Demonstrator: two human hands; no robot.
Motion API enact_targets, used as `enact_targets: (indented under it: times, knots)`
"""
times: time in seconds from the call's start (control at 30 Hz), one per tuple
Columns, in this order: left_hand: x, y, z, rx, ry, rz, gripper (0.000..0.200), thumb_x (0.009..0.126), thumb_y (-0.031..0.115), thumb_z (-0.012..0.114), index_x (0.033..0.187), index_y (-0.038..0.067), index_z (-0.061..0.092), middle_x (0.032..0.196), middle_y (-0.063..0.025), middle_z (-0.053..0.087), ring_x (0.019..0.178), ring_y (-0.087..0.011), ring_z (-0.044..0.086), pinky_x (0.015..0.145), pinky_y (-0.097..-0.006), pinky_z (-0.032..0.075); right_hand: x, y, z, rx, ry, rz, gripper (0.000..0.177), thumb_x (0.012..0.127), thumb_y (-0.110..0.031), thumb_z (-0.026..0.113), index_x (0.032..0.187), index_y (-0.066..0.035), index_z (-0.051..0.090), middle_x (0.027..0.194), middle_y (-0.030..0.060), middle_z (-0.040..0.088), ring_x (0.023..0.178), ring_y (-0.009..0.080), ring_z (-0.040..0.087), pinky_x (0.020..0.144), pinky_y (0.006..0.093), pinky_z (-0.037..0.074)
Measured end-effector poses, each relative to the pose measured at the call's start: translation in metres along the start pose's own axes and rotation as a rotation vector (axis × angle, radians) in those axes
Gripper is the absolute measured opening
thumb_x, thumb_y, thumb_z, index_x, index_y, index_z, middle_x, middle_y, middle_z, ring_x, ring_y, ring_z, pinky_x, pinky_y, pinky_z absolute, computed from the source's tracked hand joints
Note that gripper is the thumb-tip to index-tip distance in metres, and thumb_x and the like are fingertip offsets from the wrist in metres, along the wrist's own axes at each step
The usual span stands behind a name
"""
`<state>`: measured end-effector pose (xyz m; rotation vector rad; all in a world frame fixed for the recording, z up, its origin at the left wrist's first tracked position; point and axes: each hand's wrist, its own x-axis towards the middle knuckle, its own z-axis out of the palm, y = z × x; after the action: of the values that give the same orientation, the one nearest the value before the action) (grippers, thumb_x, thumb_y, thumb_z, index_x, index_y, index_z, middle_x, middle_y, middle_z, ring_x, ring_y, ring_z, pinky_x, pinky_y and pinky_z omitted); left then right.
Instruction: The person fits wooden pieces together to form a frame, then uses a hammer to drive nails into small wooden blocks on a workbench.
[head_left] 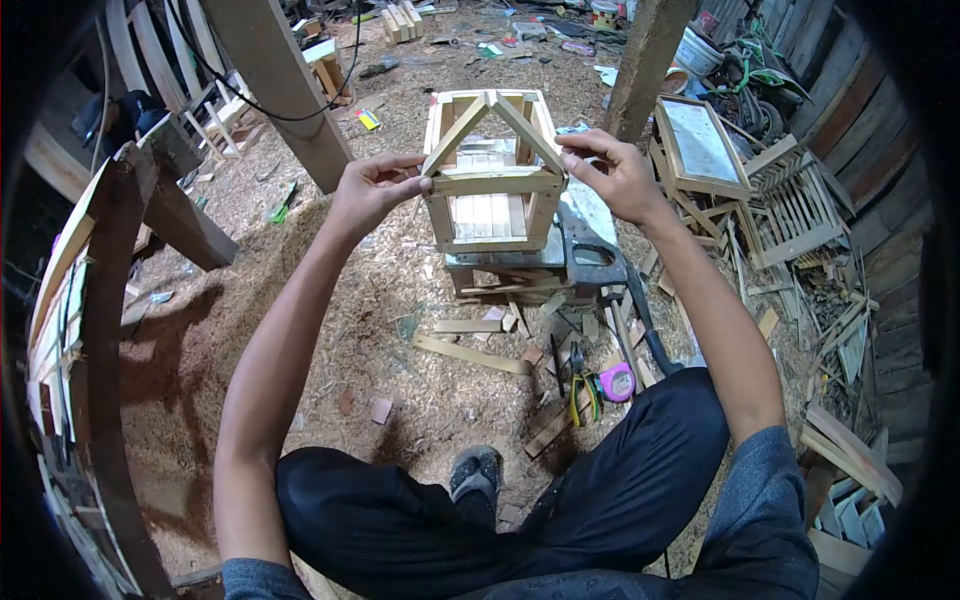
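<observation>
A small wooden house-shaped frame (490, 186) stands in front of me on a low support. Two slats meet in a peak above its near crossbar: the left gable slat (458, 134) and the right gable slat (526, 133). My left hand (378, 192) pinches the lower end of the left slat at the frame's corner. At the opposite corner, the thumb and fingers of my right hand (618, 178) close on the foot of the right slat. A handsaw (592, 262) lies just right of the frame.
On the shavings-covered ground near my knees are pliers (580, 388), a pink tape measure (617, 382) and wood offcuts (470, 353). Posts (650, 65) rise on both sides. Slatted wooden pieces (795, 200) are piled at right. Another person (125, 115) is partly visible far left.
</observation>
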<state>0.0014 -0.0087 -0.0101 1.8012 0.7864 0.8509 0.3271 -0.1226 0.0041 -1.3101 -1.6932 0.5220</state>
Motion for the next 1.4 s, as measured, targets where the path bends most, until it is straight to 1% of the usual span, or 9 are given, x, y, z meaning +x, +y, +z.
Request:
enact_targets:
  times: [0.17,0.23,0.47,0.6,0.67,1.07,1.13,1.33,1.4]
  knots:
    - [0.001,-0.002,-0.001,0.004,-0.002,-0.033,0.043,0.082,0.022,0.081,0.119,0.003,0.068,0.091,-0.0052,0.071,0.083,-0.0092,0.064,0.075,-0.0255,0.052,-0.001,-0.009,0.001,-0.107,-0.049,0.018,0.038,0.088,-0.027,0.072,0.117,-0.003,0.067,0.109,0.0048,0.064,0.096,0.0121,0.06,0.075,0.0254,0.048]
    - [0.002,-0.005,-0.002,0.006,-0.004,-0.03,0.043,0.082,0.022,0.08,0.119,0.003,0.068,0.092,-0.0052,0.071,0.084,-0.0095,0.064,0.075,-0.0257,0.052,0.001,-0.003,0.003,-0.102,-0.048,-0.054,0.039,0.086,-0.027,0.074,0.116,-0.003,0.068,0.107,0.0038,0.064,0.094,0.0118,0.06,0.072,0.0252,0.047]
    - [0.002,-0.003,-0.003,0.059,0.001,-0.015,0.042,0.083,0.022,0.08,0.118,0.002,0.068,0.093,-0.0065,0.071,0.086,-0.0116,0.066,0.078,-0.0273,0.053,0.0,-0.007,-0.001,-0.105,-0.07,-0.008,0.036,0.086,-0.024,0.074,0.116,-0.005,0.068,0.109,0.0041,0.063,0.094,0.0122,0.06,0.073,0.0255,0.047]
    - [0.002,-0.002,-0.002,0.008,-0.014,-0.007,0.042,0.083,0.022,0.08,0.118,0.002,0.068,0.094,-0.0077,0.072,0.088,-0.0122,0.066,0.079,-0.0282,0.053,0.0,-0.009,-0.003,-0.09,-0.067,0.004,0.036,0.086,-0.023,0.074,0.116,-0.006,0.068,0.11,0.0043,0.064,0.096,0.0131,0.061,0.074,0.0264,0.048]
    - [0.003,-0.003,-0.002,0.051,-0.004,-0.003,0.043,0.082,0.022,0.08,0.118,0.002,0.068,0.094,-0.0086,0.072,0.089,-0.0127,0.067,0.08,-0.0291,0.053,0.0,-0.009,-0.003,-0.091,-0.064,0.004,0.036,0.086,-0.023,0.074,0.117,-0.006,0.068,0.11,0.0044,0.064,0.096,0.0133,0.061,0.074,0.0267,0.048]
    - [0.001,0.001,-0.001,0.014,-0.001,-0.022,0.044,0.081,0.024,0.081,0.118,0.004,0.068,0.092,-0.008,0.072,0.086,-0.0119,0.067,0.078,-0.028,0.053,0.0,-0.005,-0.002,-0.09,-0.07,0.008,0.038,0.086,-0.024,0.074,0.119,-0.007,0.068,0.111,0.0037,0.064,0.096,0.0121,0.06,0.073,0.0258,0.047]
    - [0.001,0.0,-0.001,0.005,-0.003,-0.019,0.044,0.082,0.024,0.081,0.118,0.004,0.068,0.092,-0.0081,0.072,0.086,-0.0118,0.066,0.078,-0.0279,0.053,-0.001,-0.003,-0.002,-0.095,-0.042,-0.026,0.034,0.089,-0.026,0.069,0.117,-0.005,0.068,0.11,0.0074,0.066,0.094,0.0157,0.063,0.075,0.0286,0.05]
    - [0.0,0.001,-0.002,0.045,0.003,-0.038,0.045,0.082,0.025,0.081,0.119,0.004,0.068,0.093,-0.0083,0.072,0.085,-0.0113,0.066,0.077,-0.0274,0.053,0.003,0.011,-0.006,-0.084,0.008,-0.14,0.029,0.095,-0.02,0.06,0.118,-0.006,0.067,0.111,0.008,0.066,0.098,0.0156,0.062,0.078,0.0284,0.049]
    - [0.001,0.0,-0.002,0.043,0.004,-0.03,0.045,0.082,0.024,0.081,0.119,0.004,0.068,0.093,-0.0082,0.072,0.085,-0.0111,0.066,0.076,-0.0272,0.053,0.002,0.011,-0.005,-0.058,0.005,-0.115,0.029,0.095,-0.02,0.06,0.118,-0.006,0.067,0.112,0.0079,0.066,0.098,0.0156,0.062,0.079,0.0286,0.049]
